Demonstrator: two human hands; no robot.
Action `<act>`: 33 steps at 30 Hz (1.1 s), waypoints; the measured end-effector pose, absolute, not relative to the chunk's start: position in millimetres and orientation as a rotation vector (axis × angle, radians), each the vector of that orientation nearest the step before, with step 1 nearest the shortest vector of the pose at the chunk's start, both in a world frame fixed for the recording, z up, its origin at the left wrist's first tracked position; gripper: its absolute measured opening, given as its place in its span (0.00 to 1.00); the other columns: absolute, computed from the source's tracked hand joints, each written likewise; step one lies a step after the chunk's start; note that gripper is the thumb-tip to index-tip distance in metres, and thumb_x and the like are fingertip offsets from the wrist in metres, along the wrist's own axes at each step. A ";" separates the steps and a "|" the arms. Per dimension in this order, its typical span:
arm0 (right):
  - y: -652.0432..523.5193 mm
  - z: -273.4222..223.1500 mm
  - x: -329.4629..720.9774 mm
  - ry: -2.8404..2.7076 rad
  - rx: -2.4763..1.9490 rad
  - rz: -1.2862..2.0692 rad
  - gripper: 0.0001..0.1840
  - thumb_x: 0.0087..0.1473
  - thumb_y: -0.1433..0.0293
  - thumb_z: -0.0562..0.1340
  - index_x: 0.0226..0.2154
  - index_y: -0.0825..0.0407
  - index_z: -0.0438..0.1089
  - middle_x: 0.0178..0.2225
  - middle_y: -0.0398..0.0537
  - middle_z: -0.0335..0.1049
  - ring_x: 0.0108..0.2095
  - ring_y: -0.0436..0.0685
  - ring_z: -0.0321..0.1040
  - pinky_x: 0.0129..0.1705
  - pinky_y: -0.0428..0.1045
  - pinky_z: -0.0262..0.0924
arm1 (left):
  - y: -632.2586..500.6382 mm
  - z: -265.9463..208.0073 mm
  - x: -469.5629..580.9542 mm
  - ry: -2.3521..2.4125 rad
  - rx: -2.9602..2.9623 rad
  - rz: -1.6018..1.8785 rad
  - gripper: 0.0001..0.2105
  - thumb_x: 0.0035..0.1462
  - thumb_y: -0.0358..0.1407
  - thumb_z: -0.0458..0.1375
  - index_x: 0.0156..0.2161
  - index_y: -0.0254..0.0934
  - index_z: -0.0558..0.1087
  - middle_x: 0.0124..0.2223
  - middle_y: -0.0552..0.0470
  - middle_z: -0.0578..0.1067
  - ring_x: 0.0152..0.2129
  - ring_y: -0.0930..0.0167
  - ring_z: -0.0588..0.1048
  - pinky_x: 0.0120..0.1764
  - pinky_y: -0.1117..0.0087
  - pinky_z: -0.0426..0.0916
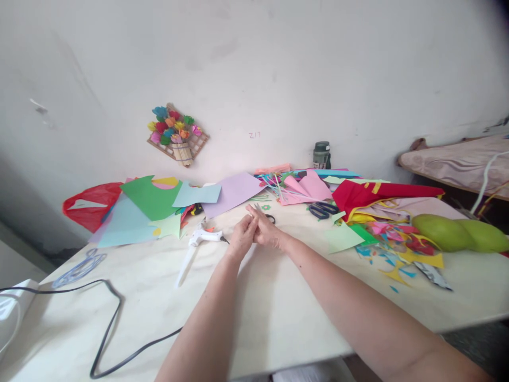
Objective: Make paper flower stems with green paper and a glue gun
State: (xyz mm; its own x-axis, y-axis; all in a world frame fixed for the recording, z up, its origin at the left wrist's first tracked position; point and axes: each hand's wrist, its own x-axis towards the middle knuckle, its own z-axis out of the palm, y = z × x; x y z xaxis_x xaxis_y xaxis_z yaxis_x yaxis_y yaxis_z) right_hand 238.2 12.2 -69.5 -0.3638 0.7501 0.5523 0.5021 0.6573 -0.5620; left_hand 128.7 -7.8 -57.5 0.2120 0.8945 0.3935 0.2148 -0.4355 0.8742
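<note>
My left hand [242,236] and my right hand [269,230] meet over the middle of the table, fingers bent and pressed together. Whatever lies between them is hidden or too small to name. Just beyond my fingers show a small pointed grey tip and a dark loop [271,218], which look like parts of small scissors; whether a hand touches them I cannot tell. Behind lies a small green paper cut-out [266,207]. To the left of my left hand is a white hot glue gun [201,236].
Coloured paper sheets, including a purple one [236,192], line the table's back. Dark-handled scissors [323,210] lie right of centre, with paper scraps [397,254] and a green bulbous object [445,232] farther right. A black cable [115,313] crosses the left front near a white power strip [18,302].
</note>
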 end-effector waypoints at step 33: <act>2.5 -55.2 249.9 -1.790 -0.998 1.530 0.10 0.42 0.67 0.60 0.23 0.58 0.67 0.11 0.38 0.58 0.10 0.41 0.49 0.11 0.39 0.41 | -1.1 -59.9 120.0 0.725 1.145 1.623 0.08 0.42 0.36 0.60 0.24 0.34 0.66 0.24 0.55 0.69 0.23 0.77 0.67 0.33 0.73 0.61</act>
State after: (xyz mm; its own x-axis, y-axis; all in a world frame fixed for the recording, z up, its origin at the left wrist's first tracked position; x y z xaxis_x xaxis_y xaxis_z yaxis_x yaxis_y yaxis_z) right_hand 249.9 2.5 -55.2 -0.5550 0.8308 -0.0424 0.1715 0.0645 -0.9831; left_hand 120.0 -1.1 -59.9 -0.0722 0.9386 0.3373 -0.3751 -0.3389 0.8628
